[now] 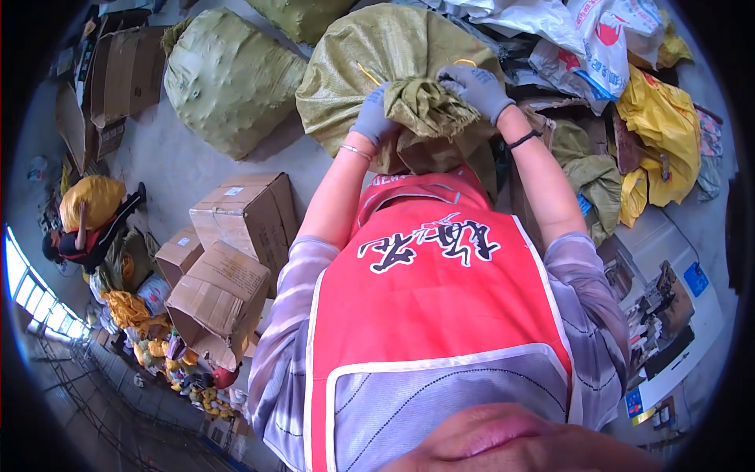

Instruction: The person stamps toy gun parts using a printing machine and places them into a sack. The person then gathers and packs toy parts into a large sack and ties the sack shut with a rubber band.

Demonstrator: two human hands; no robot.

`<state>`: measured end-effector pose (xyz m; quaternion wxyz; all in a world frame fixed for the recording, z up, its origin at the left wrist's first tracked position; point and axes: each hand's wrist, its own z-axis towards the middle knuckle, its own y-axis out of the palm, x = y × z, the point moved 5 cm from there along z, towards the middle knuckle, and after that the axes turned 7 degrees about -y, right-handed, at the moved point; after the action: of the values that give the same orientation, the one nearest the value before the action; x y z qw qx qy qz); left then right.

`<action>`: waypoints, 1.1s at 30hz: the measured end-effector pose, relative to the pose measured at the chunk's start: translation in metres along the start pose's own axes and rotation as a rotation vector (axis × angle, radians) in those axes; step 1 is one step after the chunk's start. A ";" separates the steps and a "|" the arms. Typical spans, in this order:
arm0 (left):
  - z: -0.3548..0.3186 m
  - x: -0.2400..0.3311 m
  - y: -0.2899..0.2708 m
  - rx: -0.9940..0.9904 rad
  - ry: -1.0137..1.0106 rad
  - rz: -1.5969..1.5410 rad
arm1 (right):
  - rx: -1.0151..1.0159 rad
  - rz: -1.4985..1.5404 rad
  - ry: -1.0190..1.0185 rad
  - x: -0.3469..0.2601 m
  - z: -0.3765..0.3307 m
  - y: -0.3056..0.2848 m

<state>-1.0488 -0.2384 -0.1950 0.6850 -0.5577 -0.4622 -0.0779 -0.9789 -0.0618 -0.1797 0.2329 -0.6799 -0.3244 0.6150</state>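
Observation:
A large olive-green woven sack (338,71) stands full in front of me, its mouth bunched into a ruffled neck (429,110). My left hand (374,116), in a grey glove, is closed on the left side of that gathered neck. On the other side my right hand (478,90), gloved alike, grips the bunched cloth, its fingers partly hidden behind it. Short bits of yellow cord (368,75) stick out beside the left hand, and another yellow cord (465,62) shows above the right one. What fills the sack is hidden.
Another bulging green sack (228,82) sits to the left. Cardboard boxes (244,212) are stacked at lower left. White plastic bags (598,39) and a yellow bag (661,126) pile up at right. Farther left, a person (86,244) handles a yellow sack (94,200).

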 end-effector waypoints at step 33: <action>-0.008 0.004 0.023 -0.021 -0.189 0.338 | -0.023 -0.073 -0.064 -0.114 0.026 -0.018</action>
<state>-1.0276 -0.2352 -0.2077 0.6360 -0.6393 -0.4235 0.0861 -1.0116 -0.1347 -0.0926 0.2367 -0.6501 -0.3632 0.6240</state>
